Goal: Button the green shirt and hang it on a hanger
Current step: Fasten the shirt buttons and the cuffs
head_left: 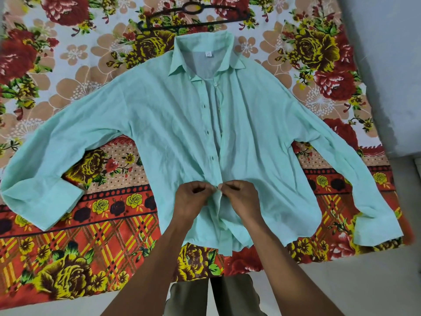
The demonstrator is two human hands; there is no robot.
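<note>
The green shirt lies flat on a flowered bedsheet, front up, collar away from me, both sleeves spread wide. Its front stands open from the collar down, with a row of dark buttonholes along the left placket. My left hand pinches the left placket edge low on the shirt. My right hand pinches the right placket edge just opposite; the two sets of fingertips meet at one spot near the hem. Whether a button sits between them is hidden by the fingers. A black hanger lies on the sheet beyond the collar.
The flowered bedsheet covers the whole surface under the shirt. A pale grey wall and floor run along the right side. My legs show at the bed's near edge.
</note>
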